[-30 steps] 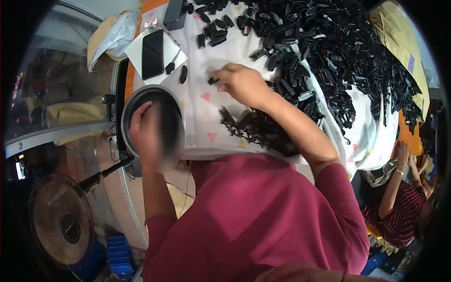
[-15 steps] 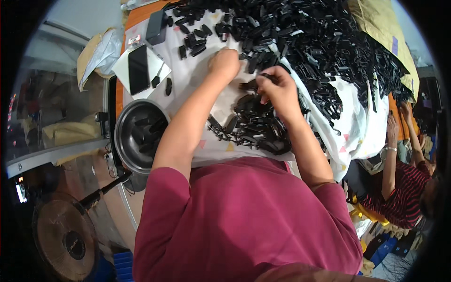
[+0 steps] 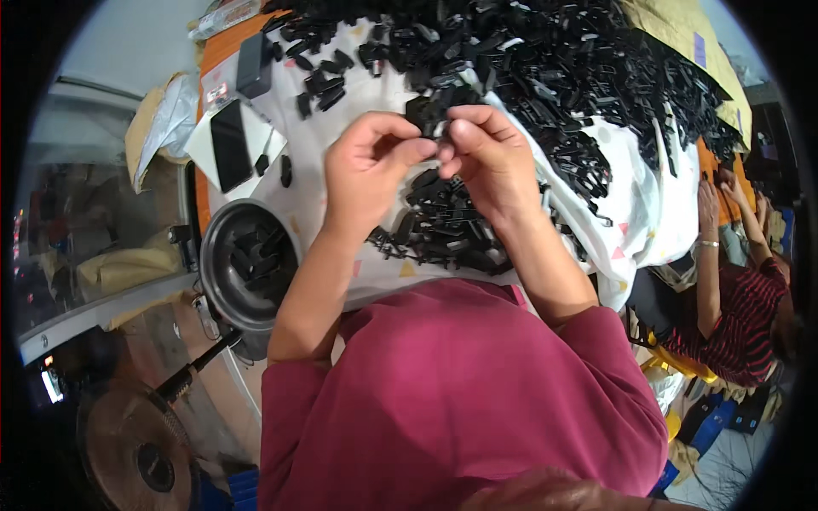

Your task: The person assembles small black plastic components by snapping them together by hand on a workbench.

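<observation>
Above the white cloth (image 3: 307, 179), my two hands meet with thumbs and fingers pinched. My left hand (image 3: 366, 166) and my right hand (image 3: 494, 162) hold a small black plastic part (image 3: 440, 130) between their fingertips. The fingers mostly cover it, and its exact kind cannot be made out. Just under my right hand lies a near pile of black plastic parts (image 3: 452, 234). A far larger heap of similar black parts (image 3: 554, 60) spreads beyond my hands and to the right.
To the left stands a metal bowl (image 3: 210, 281) with several black parts inside. Near it a dark phone (image 3: 230, 146) lies on a white box, with a dark grey case (image 3: 253, 65) farther back. A fan (image 3: 141, 456) stands lower left. Another person (image 3: 724, 315) works at the right.
My left hand has come back from the far side of the cloth to meet my right hand. Both now pinch at one small part. The view has shifted slightly.
</observation>
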`<action>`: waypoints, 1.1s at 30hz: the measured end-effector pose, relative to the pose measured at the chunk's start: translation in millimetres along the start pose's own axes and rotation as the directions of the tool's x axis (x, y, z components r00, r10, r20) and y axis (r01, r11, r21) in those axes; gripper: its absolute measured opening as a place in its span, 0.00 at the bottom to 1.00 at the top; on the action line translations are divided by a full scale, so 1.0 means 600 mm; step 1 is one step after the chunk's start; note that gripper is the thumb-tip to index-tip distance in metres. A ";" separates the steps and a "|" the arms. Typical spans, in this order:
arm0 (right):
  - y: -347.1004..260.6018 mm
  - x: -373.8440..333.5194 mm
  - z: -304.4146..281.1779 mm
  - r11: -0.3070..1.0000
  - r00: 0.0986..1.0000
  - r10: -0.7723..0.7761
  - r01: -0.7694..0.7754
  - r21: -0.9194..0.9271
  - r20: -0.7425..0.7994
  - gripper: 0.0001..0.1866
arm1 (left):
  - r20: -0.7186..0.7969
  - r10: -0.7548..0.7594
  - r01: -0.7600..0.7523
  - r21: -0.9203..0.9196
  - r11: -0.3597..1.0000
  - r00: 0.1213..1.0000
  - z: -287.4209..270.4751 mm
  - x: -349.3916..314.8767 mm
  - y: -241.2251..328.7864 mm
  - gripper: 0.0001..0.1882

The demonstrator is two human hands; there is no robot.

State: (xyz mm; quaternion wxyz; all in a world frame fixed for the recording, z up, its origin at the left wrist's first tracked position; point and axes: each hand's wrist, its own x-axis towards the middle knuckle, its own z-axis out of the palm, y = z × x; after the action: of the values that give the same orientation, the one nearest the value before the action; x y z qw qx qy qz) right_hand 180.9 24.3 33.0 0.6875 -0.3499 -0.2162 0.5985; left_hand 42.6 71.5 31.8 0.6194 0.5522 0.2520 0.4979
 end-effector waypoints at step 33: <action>-0.005 -0.055 0.008 0.395 0.989 -0.094 0.144 -0.907 0.116 0.13 | -0.094 -0.225 0.216 -0.105 0.971 0.970 0.013 -0.055 0.001 0.14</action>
State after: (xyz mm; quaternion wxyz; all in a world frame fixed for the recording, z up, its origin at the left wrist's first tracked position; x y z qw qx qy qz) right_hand 173.1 -6.7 42.3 0.4210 -0.6377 -0.5476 0.3409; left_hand 36.5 38.9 26.7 0.6821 0.4640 0.3204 0.4656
